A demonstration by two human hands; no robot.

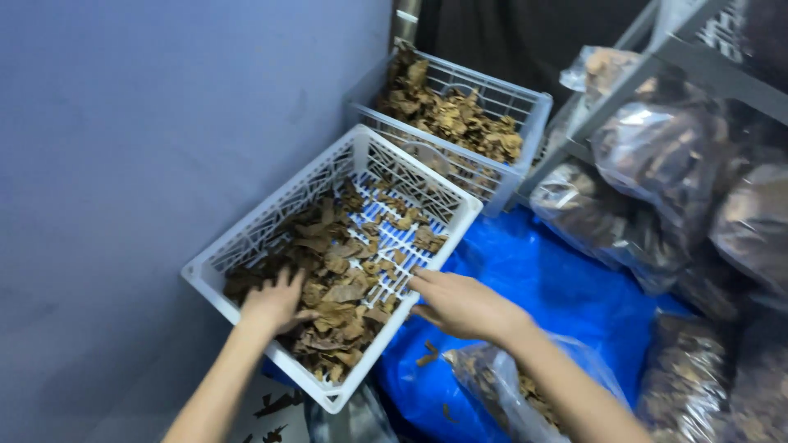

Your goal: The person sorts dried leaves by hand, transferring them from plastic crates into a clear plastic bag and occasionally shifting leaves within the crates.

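A white plastic crate (246, 238) stands tilted against the wall, partly filled with brown dried pieces (332, 271). My left hand (275, 302) lies palm down with fingers spread on the pieces at the crate's near end. My right hand (460, 305) reaches over the crate's right rim, fingers extended toward the pieces, holding nothing that I can see. A clear plastic bag (501, 385) with more dried pieces lies under my right forearm.
A second white crate (525, 111) full of dried pieces stands behind the first. A blue tarp (542, 279) covers the floor on the right. Several filled clear bags (657, 164) pile up against a grey metal rack (706, 70). The wall (123, 164) is at left.
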